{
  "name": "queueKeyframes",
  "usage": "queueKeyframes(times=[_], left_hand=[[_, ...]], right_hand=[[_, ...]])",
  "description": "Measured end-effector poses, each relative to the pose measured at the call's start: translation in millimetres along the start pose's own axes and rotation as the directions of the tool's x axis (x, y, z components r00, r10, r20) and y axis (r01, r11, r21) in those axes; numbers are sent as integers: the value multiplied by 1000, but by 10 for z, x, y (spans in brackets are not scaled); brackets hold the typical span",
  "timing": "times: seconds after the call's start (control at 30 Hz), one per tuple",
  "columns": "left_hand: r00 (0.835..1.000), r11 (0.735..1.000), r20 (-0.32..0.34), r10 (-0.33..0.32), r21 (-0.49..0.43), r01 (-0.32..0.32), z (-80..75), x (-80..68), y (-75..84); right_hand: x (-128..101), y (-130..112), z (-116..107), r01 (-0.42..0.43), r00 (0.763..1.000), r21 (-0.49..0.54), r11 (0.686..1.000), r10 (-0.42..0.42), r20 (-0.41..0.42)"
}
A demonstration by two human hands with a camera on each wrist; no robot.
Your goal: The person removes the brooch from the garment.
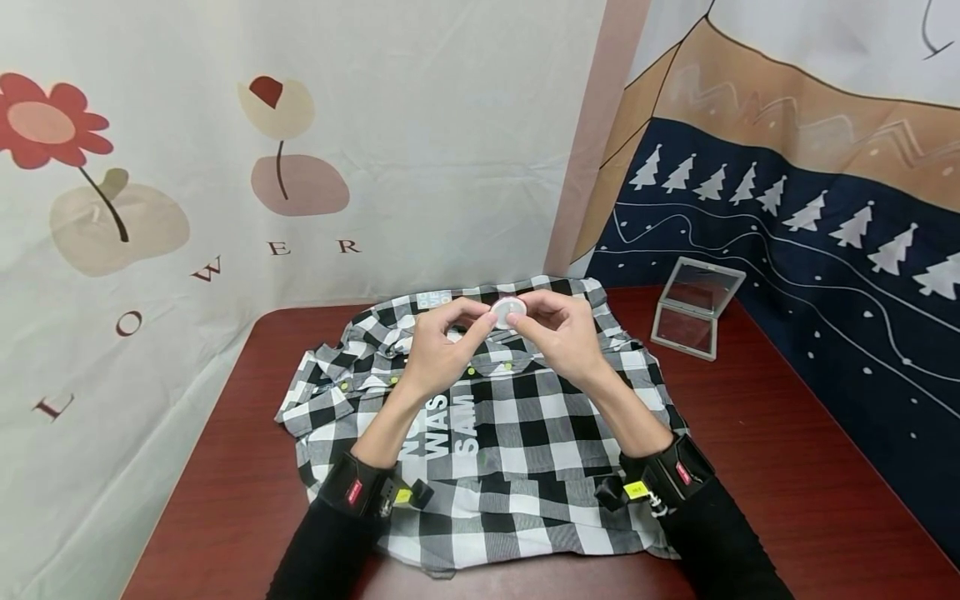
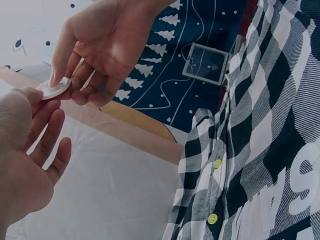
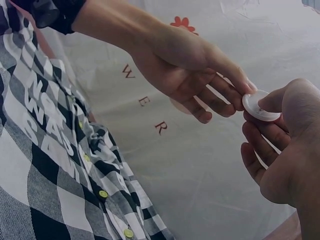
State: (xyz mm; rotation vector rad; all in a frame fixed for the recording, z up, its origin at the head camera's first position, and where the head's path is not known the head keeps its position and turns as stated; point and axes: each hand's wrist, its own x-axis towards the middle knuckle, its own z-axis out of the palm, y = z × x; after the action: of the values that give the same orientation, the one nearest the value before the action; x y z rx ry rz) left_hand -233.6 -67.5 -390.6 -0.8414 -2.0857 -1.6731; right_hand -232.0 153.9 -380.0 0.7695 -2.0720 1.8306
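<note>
Both hands meet over the far part of the shirt, holding a small round white disc between them. The left hand pinches its left edge between thumb and fingers. From the other side, the right hand grips it, the thumb pressed on the white face. In the right wrist view the disc shows a raised rim and a reddish underside. Below lies a black-and-white checked shirt with white printed letters. Yellow-green buttons run along its placket.
An open folding mirror in a pale square frame stands at the right on the reddish-brown table. Behind the table hang a pale flower-printed cloth and a dark blue cloth with white trees.
</note>
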Motion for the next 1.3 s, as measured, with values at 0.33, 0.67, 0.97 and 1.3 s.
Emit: queueKeyframes(times=[0.33, 0.67, 0.97, 1.3], left_hand=[[1000, 1000, 1, 17, -2, -17, 3, 1, -5], [1000, 1000, 2, 13, 7, -13, 3, -2, -20], [999, 999, -21, -32, 3, 32, 0, -9, -21], [999, 999, -31, -37, 19, 38, -7, -4, -33]], right_hand=[[4, 12, 19, 5, 1000, 13, 1000, -5, -11], [9, 28, 24, 10, 1000, 21, 1000, -10, -7], [8, 51, 13, 17, 1000, 3, 1000, -17, 14], [7, 39, 14, 1, 1000, -8, 1000, -1, 17]])
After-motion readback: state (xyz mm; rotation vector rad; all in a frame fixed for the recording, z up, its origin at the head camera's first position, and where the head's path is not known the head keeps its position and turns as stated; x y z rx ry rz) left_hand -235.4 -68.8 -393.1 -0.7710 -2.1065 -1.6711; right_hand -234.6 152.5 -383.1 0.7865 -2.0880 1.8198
